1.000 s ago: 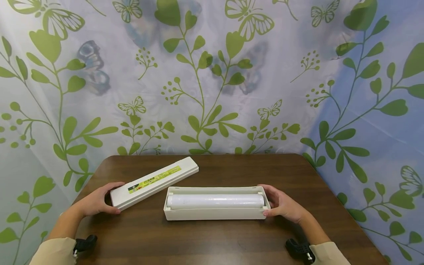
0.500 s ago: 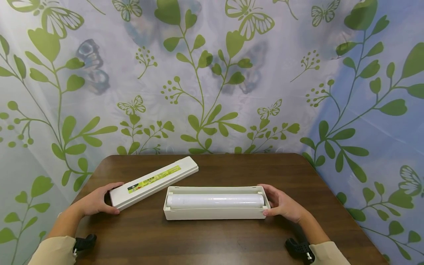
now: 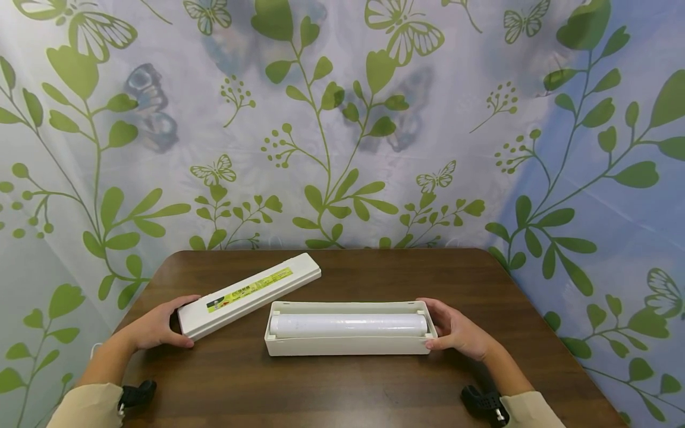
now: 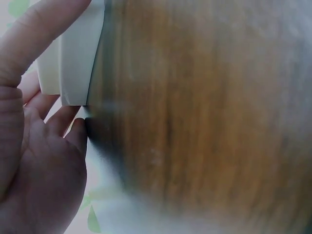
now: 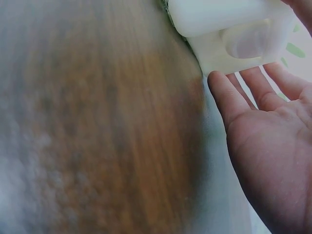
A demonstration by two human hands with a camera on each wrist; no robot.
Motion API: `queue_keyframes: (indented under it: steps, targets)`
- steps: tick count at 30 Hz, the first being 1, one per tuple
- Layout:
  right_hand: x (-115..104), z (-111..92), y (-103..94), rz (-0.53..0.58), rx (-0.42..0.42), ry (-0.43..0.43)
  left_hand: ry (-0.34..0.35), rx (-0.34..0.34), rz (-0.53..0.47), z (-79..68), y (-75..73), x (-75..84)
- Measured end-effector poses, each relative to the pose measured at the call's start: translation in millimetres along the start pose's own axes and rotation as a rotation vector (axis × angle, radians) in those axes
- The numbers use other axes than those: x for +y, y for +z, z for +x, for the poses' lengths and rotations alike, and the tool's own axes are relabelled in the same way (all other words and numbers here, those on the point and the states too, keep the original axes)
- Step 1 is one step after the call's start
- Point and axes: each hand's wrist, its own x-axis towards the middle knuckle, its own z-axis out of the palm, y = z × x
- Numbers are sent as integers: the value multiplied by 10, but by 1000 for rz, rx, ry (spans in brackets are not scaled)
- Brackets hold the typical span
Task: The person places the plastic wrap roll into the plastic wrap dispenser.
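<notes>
Two hands, one lid, one box and one roll are being counted at one table (image 3: 342, 389).

The lid (image 3: 250, 299) is being gripped at its near left end by the left hand (image 3: 155, 324), the thumb being set on the near side and the fingers on the far side. It is lying slanted on the table, its other end being turned away behind the left end of the box. One yellow-green label (image 3: 249, 290) is being displayed along its top.

The open-topped box (image 3: 348, 346) is being gripped at its right end by the right hand (image 3: 462, 333), the thumb being placed at the front corner. It is standing level on the table, to the right of the lid and nearer, a strip of tabletop being left between the two. One white roll (image 3: 348, 324) is being held lengthwise inside it. One rounded patch (image 5: 248, 39) is being shown on its end in the right wrist view.

Two beige sleeves (image 3: 88, 404) are being worn, and two black mounts (image 3: 138, 393) are being carried, one at each wrist. Behind the table, a curtain (image 3: 332, 89) is being seen, printed with green leaves and butterflies.
</notes>
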Motion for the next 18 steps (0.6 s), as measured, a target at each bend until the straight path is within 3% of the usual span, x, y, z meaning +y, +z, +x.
queue_keyframes:
  steps: [18]
  targets:
    - [-13,-33,52,19,-2,-1,23,66,-3,-37,15,-9]
